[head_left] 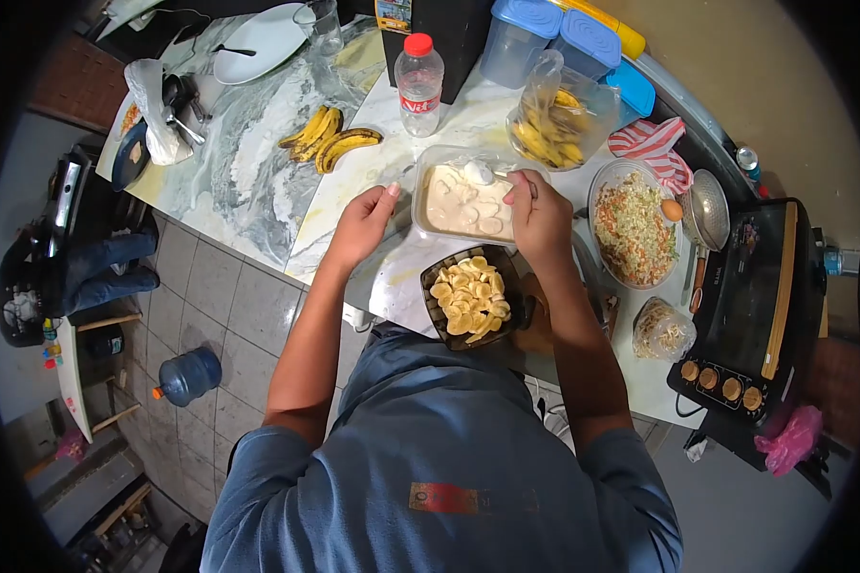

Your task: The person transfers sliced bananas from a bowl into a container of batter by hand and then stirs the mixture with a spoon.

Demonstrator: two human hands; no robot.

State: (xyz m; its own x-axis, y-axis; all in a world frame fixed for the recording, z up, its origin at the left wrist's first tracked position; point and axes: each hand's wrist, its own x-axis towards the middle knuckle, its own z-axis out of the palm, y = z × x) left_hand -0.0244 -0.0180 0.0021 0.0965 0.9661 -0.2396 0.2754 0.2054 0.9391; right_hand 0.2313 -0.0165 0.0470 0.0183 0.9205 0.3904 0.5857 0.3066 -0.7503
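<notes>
A clear rectangular plastic container (434, 227) holds a pale creamy mixture (454, 202) with round lumps and a white blob near its far side. My right hand (542, 218) is over the container's right rim, its fingers pinched; what they grip is hidden. Just left of the container, my left hand (365, 226) is closed with the thumb up, apart from the rim and with nothing visible in it. Closer to my body is a dark square bowl (433, 314) full of banana slices (468, 298).
Bananas (347, 145) and a red-capped bottle (419, 91) are behind the container. A bag of bananas (556, 124), a tray of chopped vegetables (633, 229), an egg (672, 210) and a toaster oven (750, 306) are rightward. A person (67, 272) is at far left.
</notes>
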